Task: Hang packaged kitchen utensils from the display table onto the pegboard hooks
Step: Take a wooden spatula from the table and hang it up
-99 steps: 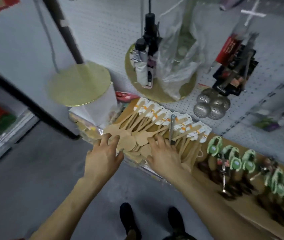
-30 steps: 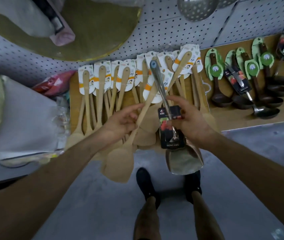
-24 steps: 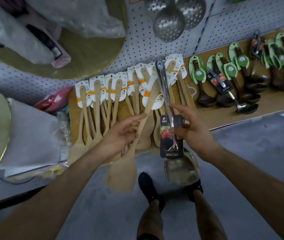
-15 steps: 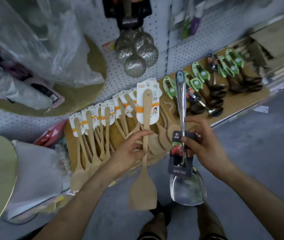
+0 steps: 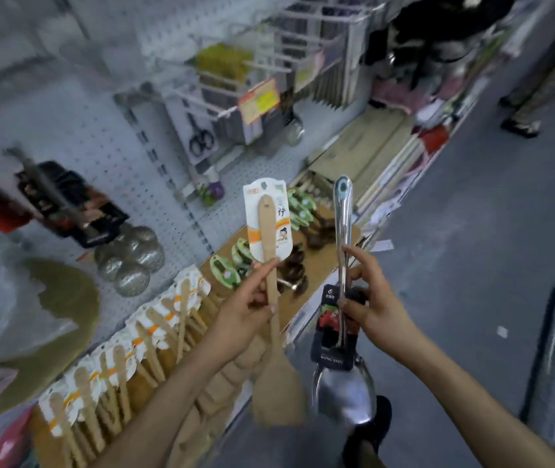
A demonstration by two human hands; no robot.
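Step in hand: carrying two packaged utensils, lifted clear of the display table point(image 5: 316, 275), toward the pegboard point(image 5: 107, 136).
Next move: judged, line each card's hang-hole up with a free hook.
Left hand point(image 5: 245, 315): fingers curled round the wooden spatula point(image 5: 271, 285), held upright.
Right hand point(image 5: 375, 305): pinching the steel turner point(image 5: 343, 251), upright, just beside the spatula.

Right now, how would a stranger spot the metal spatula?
From the table under the pegboard, look to the two hands. The right hand holds the metal spatula. It is shiny steel with a dark card; the left hand holds a wooden spatula.
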